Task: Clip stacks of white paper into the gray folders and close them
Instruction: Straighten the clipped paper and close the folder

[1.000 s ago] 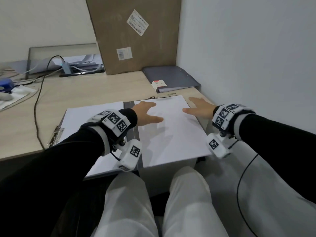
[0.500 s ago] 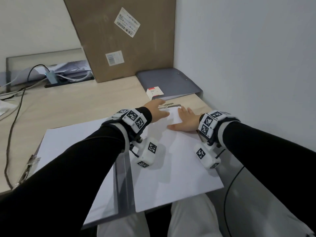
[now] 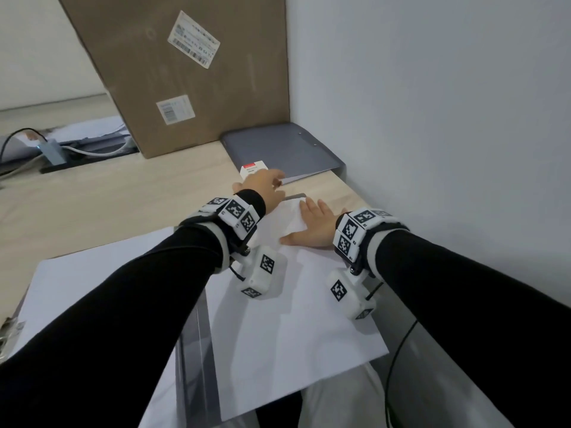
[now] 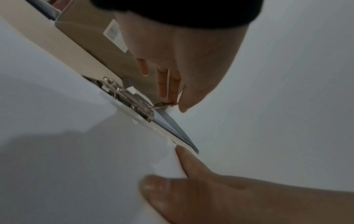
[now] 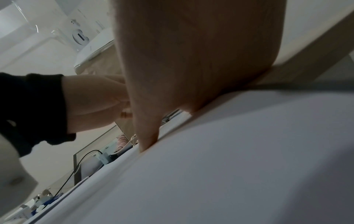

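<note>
An open gray folder lies on the desk in front of me, with white paper on its left half. A stack of white paper lies on its right half. My right hand rests flat on the far end of that stack, fingers straight, thumb touching the sheet. My left hand reaches past the stack's far edge. In the left wrist view its curled fingers and thumb pinch the wire lever of the metal clip. A second gray folder lies closed at the back right.
A large cardboard box leans at the back of the desk. A small white and red card lies on the closed folder. Cables and an adapter sit at the back left. A wall runs close along the right.
My left hand left the sheet and went to the clip at its far edge. My right hand slid inward to the top of the stack. My head leaned forward.
</note>
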Tool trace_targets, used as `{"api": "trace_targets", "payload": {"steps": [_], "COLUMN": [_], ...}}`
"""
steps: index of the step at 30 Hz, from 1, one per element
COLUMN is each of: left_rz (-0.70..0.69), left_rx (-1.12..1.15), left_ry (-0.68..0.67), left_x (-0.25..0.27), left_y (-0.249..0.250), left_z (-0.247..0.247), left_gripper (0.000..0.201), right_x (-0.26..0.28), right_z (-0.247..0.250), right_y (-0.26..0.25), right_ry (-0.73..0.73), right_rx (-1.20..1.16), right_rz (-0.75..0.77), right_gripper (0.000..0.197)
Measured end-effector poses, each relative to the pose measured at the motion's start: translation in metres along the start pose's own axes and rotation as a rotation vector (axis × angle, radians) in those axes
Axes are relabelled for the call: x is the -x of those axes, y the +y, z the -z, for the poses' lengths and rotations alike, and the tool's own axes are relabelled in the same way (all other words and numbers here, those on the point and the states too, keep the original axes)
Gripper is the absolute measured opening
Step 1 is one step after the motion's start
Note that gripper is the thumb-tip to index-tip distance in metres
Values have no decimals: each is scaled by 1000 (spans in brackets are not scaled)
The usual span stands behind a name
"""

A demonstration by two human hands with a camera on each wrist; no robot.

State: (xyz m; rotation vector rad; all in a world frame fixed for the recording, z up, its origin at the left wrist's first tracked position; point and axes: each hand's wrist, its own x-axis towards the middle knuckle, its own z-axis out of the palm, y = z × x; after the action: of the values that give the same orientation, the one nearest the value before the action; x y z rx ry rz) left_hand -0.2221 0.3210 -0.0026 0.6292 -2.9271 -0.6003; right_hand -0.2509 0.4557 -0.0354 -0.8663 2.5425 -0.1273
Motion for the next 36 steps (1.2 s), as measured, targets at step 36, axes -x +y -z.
{"api": "trace_targets", "payload": {"steps": [36], "left_rz": [247], "left_rx": [-54], "left_ry": [-215], "left_x": [67], "left_y": [-57], "left_z": [28], "left_gripper": [47], "right_x": [0], "right_z": [3], "right_y": [0], "right_ry": [-36], "right_rx": [8], "right_rz": [-47], "right_gripper": [98]}}
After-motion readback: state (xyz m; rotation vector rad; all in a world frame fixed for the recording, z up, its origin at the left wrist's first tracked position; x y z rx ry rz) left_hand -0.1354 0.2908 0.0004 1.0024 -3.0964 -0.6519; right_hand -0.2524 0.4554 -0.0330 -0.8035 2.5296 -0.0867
